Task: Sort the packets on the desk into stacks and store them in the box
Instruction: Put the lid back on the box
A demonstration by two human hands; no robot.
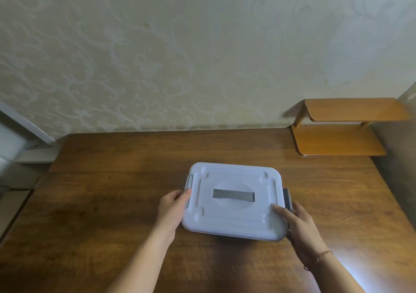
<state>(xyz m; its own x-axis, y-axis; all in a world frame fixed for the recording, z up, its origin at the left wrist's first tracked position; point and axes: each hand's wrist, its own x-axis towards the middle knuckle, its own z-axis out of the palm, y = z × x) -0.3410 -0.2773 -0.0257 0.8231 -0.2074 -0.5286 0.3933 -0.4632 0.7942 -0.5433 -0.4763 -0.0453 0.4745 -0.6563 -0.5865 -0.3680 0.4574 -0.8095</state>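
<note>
While both hands grip its sides, left hand (pixel 173 211), right hand (pixel 297 227), lidded white box (pixel 231 202), contents hidden, wooden desk (pixel 112 191)

My brown wooden table (pixel 112 180) runs back to a wall of pale wallpaper (pixel 157 56) with a swirling floral pattern, a small two-tier wooden shelf (pixel 342 135) stands on the table's far right corner, and a white ledge (pixel 27 132) lies past the table's far left corner.
</note>
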